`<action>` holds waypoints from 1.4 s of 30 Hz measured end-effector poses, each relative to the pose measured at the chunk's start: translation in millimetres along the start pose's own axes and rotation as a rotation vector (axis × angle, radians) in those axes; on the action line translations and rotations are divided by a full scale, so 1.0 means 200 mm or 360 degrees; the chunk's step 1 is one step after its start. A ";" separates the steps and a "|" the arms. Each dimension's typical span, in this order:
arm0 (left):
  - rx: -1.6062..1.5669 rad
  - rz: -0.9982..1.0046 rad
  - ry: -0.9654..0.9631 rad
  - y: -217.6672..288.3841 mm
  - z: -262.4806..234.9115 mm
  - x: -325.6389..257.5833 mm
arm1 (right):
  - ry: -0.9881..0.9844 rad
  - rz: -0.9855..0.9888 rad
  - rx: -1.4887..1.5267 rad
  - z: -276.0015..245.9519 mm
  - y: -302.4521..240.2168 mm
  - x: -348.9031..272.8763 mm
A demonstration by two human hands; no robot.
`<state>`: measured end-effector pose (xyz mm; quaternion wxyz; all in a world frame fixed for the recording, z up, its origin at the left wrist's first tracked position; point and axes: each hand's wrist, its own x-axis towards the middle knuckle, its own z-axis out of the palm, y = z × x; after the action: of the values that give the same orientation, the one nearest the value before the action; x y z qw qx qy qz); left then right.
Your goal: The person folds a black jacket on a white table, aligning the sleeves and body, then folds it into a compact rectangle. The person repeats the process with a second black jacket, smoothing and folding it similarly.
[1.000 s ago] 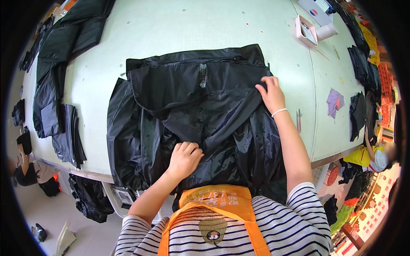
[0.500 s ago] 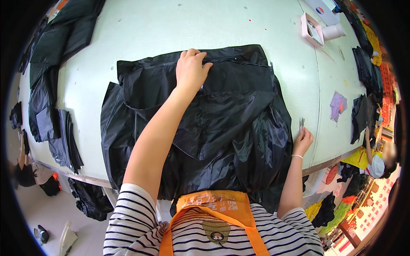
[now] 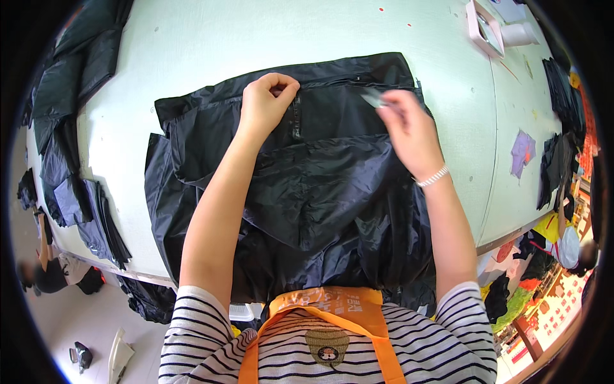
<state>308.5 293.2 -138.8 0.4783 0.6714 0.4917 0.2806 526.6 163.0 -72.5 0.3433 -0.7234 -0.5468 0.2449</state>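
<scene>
A black jacket [image 3: 307,192] of thin shiny cloth lies spread on the pale green table in front of me, its collar edge away from me. My left hand [image 3: 267,107] pinches the cloth near the collar seam, thumb and forefinger closed together. Just below those fingertips a dark label strip [image 3: 297,118] shows on the lining. Over the right part of the jacket is my right hand [image 3: 409,131], blurred by motion, closed around small metal thread snips [image 3: 374,99] whose blades point toward the upper left.
Folded black garments [image 3: 77,83] are stacked along the left of the table [image 3: 211,38]. At the back right stands a pink tray [image 3: 484,29]. A purple cloth scrap [image 3: 522,153] lies on the right, with dark cloth piles beyond. Other people are at both sides.
My right hand has come up from beside the jacket's right edge to above it, carrying the snips. My left hand has shifted slightly left, drawing its fingers into a pinch.
</scene>
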 end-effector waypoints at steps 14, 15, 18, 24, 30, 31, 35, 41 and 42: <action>0.0042 0.0189 -0.0006 -0.01 -0.04 0.04 | -0.0518 -0.0304 -0.0625 0.32 -0.14 0.33; 0.0054 0.0195 -0.0006 -0.01 -0.03 0.04 | -0.0519 -0.0306 -0.0631 0.33 -0.14 0.33; 0.0052 0.0165 0.0045 0.00 -0.03 0.04 | -0.0561 -0.0280 -0.0651 0.33 -0.15 0.34; -0.0300 0.0118 -0.0155 0.29 -0.23 -0.21 | -0.0198 -0.0067 -0.0162 0.19 -0.07 0.28; 0.0145 -0.0446 -0.2084 0.22 -0.58 -1.18 | 0.0520 0.0453 -0.0295 -0.40 0.83 -0.09; 0.0538 -0.0620 -0.2115 0.19 -0.59 -1.34 | 0.0649 0.0444 -0.0491 -0.50 1.00 -0.22; 0.0714 -0.0767 -0.1329 0.20 -0.63 -1.45 | 0.0718 0.0743 -0.0841 -0.70 1.26 -0.60; -0.0162 -0.0537 0.0467 -0.06 -0.61 -1.07 | 0.0734 0.0475 -0.1165 -0.55 0.86 -0.53; -0.0353 -0.0623 0.0574 -0.10 -0.58 -0.99 | 0.0667 0.0430 -0.0619 -0.51 0.71 -0.50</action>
<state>131.2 153.1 -94.3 0.4988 0.4465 0.6553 0.3499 662.0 20.7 -117.2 0.2679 -0.8763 -0.3996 0.0247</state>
